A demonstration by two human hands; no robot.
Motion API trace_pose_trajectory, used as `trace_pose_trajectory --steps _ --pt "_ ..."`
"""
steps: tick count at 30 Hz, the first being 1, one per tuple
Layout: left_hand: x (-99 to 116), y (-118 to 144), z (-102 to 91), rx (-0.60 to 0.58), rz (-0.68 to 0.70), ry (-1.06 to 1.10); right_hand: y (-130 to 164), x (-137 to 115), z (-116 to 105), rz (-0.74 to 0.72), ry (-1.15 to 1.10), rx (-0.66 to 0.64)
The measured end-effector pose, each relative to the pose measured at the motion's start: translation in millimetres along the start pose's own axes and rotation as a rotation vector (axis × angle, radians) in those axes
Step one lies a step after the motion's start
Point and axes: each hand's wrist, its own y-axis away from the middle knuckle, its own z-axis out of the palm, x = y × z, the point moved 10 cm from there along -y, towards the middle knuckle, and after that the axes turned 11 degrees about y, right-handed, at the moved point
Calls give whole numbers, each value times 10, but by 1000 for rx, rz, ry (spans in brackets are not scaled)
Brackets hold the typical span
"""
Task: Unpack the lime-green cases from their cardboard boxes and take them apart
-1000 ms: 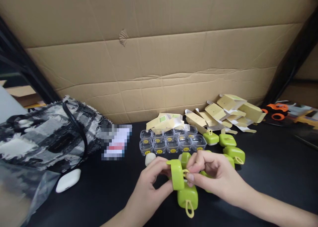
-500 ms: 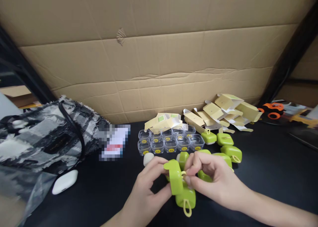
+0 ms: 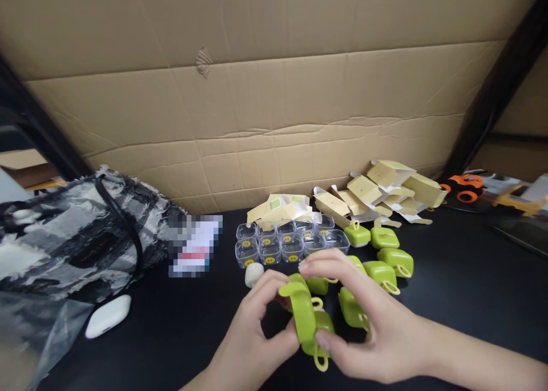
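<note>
A small green plastic case with a pale yellow loop (image 3: 302, 314) is tilted on its side in my left hand (image 3: 257, 328), its tab pointing left. My left thumb and fingers are closed round its left side. My right hand (image 3: 372, 322) is spread at the case's right side, index finger above and thumb low by its edge; whether they touch it I cannot tell. Beneath and behind the hands lie several more green cases, one green case (image 3: 353, 308) partly covered by my right hand. A small white rounded piece (image 3: 254, 275) sits beyond my left hand.
Clear plastic cups with yellow smiley stickers (image 3: 269, 250) stand in two rows behind the hands. Opened yellow cartons (image 3: 368, 191) are piled against the cardboard wall (image 3: 274, 94). Left are a plaid bag (image 3: 115, 231) and a white oval case (image 3: 108, 317); far right, an orange toy vehicle (image 3: 464, 186).
My right fingers have let go of the yellow loop and spread apart round the right side of the green case. My left hand keeps its hold, and the view has shifted slightly.
</note>
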Motion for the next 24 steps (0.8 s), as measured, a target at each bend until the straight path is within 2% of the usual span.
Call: trace_pose_trajectory --steps 4,7,9,12,14,17,20,24 --pt "56 -8 61 -27 24 -5 -11 -212 119 -233 330 -110" --pt "123 -24 6 25 84 -73 -9 -240 117 -299 437 -86" --pt "173 -30 -78 82 130 -108 -5 -203 55 -276 452 -37" --pt "197 -40 -197 142 147 -83 -15 -32 -57 -112 364 16" --pt "179 -49 -225 143 126 -62 -27 78 -103 -6 266 35" --pt "151 -49 -211 116 106 -61 -72 130 -193 27 277 73" --pt "145 -25 -231 122 125 -64 -116 241 -441 52 381 113" --pt "156 -6 -273 136 157 -100 71 686 -1160 253 481 283"
